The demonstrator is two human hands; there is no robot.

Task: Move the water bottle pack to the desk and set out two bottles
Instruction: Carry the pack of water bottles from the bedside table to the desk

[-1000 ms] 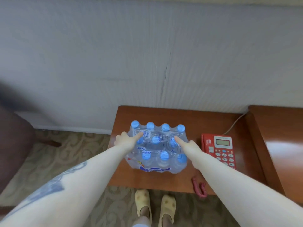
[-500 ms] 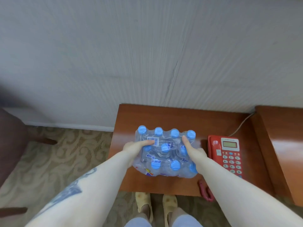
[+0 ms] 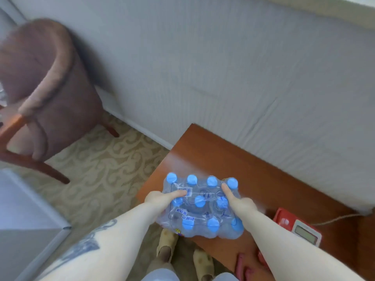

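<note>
Both hands are clamped on a shrink-wrapped water bottle pack (image 3: 200,207), one at each short side. The left hand (image 3: 162,199) curls around the pack's left edge, its fingers bent underneath out of sight and the thumb (image 3: 178,193) lying flat across the top film beside a barcode label. The right hand (image 3: 241,203) grips the right edge the same way, its thumb (image 3: 226,189) stretched over the wrap toward the far-right blue cap. The pack sits between the two hands, caps up, twelve blue caps in three rows showing through the clear plastic. It is over the near left corner of the wooden counter (image 3: 219,159), with its near edge overhanging the counter's front edge above the patterned carpet (image 3: 105,165); whether its base touches the wood cannot be told. A red telephone (image 3: 296,228) rests on the counter well to the right of the pack. A brown armchair (image 3: 46,88) stands on the carpet to the far left.
</note>
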